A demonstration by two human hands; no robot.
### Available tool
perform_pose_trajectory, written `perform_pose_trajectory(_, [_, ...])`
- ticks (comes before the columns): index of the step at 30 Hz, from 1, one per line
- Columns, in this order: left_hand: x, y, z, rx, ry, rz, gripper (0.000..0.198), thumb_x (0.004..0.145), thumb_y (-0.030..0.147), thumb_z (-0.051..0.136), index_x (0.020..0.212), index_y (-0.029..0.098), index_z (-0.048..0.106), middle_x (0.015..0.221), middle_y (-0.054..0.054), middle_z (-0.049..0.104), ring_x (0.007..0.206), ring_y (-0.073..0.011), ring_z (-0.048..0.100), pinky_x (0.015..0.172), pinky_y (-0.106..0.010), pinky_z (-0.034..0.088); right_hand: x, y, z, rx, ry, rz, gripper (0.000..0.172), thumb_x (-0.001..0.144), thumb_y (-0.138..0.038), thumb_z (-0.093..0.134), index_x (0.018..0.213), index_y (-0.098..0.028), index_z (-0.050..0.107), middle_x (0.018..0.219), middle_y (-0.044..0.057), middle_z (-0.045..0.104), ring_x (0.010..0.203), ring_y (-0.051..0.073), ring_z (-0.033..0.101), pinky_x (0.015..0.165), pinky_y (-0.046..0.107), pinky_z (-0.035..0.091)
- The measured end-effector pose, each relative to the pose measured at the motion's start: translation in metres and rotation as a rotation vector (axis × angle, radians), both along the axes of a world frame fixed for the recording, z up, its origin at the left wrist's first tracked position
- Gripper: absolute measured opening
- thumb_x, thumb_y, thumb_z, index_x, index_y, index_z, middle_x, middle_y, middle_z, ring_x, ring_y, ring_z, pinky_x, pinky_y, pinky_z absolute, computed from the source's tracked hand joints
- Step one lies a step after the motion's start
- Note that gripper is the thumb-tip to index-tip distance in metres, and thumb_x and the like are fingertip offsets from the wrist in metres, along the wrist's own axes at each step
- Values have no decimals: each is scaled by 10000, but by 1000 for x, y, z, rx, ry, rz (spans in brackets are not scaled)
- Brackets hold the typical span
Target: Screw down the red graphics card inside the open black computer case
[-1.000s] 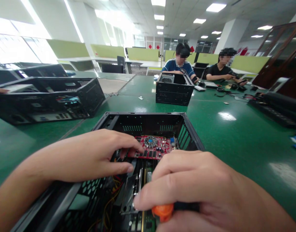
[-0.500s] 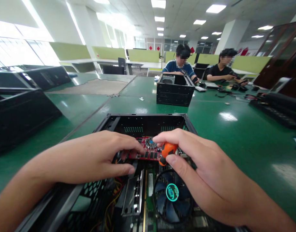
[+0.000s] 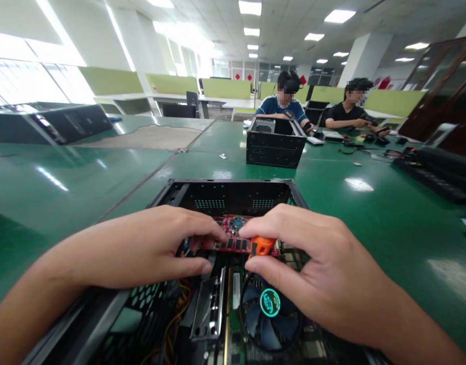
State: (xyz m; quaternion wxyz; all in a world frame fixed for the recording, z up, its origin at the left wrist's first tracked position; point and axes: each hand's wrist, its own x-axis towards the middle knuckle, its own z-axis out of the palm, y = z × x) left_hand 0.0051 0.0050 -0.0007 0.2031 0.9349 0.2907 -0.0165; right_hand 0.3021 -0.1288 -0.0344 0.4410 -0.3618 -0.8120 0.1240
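Note:
An orange and black screwdriver handle point(image 3: 263, 245) is gripped between the fingers and thumb of my right hand point(image 3: 316, 268); its shaft and tip are hidden. Beneath it lies a red graphics card point(image 3: 233, 245) with a round silver fan, inside an open black computer case point(image 3: 233, 183). My left hand point(image 3: 180, 243) reaches in from the left, fingers curved at the card's left end and thumb held apart below. Whether those fingertips press on the card I cannot tell. Closer to me, below my right hand, is a cooling fan point(image 3: 270, 302) with a glowing green hub.
A metal bracket point(image 3: 209, 306) and coloured cables point(image 3: 176, 322) sit in the case's near left part. Across the green table point(image 3: 202, 162) stands another black case point(image 3: 274, 147), with two people behind it. More black equipment point(image 3: 438, 170) lies at the right, and a case point(image 3: 73, 121) far left.
My right hand has shifted slightly and its thumb has moved left, with the screwdriver handle turned. The large black panel at the left has gone out of view. My left hand stays put.

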Motion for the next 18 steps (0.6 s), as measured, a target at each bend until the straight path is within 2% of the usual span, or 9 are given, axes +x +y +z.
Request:
perform_pose_trajectory(3, [1, -1, 1, 8, 6, 7, 384, 1049, 547, 821, 1360, 393, 984, 1264, -44, 1016, 1139, -375, 958, 975, -438, 718, 1, 1, 0, 6, 16, 0, 262, 1251, -144, 847, 1487, -123, 961, 1254, 65, 954, 1063, 162, 905, 1043, 201, 729])
perform_pose_trajectory(7, [0, -1, 1, 1, 4, 6, 438, 1052, 554, 824, 1431, 397, 977, 1341, -53, 1017, 1181, -378, 966, 1002, -438, 728, 1, 3, -2, 43, -36, 7, 488, 1274, -21, 577, 1694, 4, 825, 1466, 160, 977, 1316, 191, 916, 1227, 228, 700])
perform_pose_trajectory(10, [0, -1, 2, -3, -1, 2, 434, 1056, 553, 826, 1431, 397, 978, 1327, -50, 1018, 1168, -368, 966, 1003, -428, 732, -1, 4, -3, 37, -61, 3, 535, 1268, 1, 513, 1729, 17, 785, 1588, 184, 960, 1450, 197, 901, 1300, 245, 673])
perform_pose_trajectory(12, [0, -1, 2, 9, 0, 2, 428, 1051, 549, 819, 1415, 393, 982, 1323, -51, 1017, 1170, -373, 962, 1016, -436, 734, -3, 5, -2, 27, -41, 28, 455, 1276, -20, 590, 1654, -31, 843, 1529, 141, 984, 1406, 172, 915, 1277, 206, 664])
perform_pose_trajectory(15, [0, -1, 2, 19, 17, 13, 411, 1049, 550, 808, 1390, 403, 984, 1308, -40, 1015, 1178, -379, 959, 1022, -444, 737, 2, 2, 4, 70, 5, 47, 252, 1259, -105, 768, 1441, -101, 943, 1310, 71, 1023, 1190, 159, 951, 1178, 191, 693])
perform_pose_trajectory(16, [0, -1, 1, 21, 21, 19, 416, 1047, 562, 808, 1393, 410, 982, 1313, -36, 1015, 1183, -379, 958, 1026, -445, 738, 6, 0, 8, 89, 5, 29, 229, 1250, -120, 785, 1403, -116, 955, 1266, 62, 1027, 1131, 161, 957, 1130, 197, 712])
perform_pose_trajectory(18, [-1, 0, 0, 26, 24, 28, 441, 1046, 593, 808, 1414, 420, 978, 1331, -32, 1013, 1195, -376, 955, 1051, -449, 741, 18, -5, 16, 106, -45, -65, 288, 1240, -105, 728, 1419, -133, 952, 1270, 74, 1035, 1096, 174, 974, 1049, 218, 749])
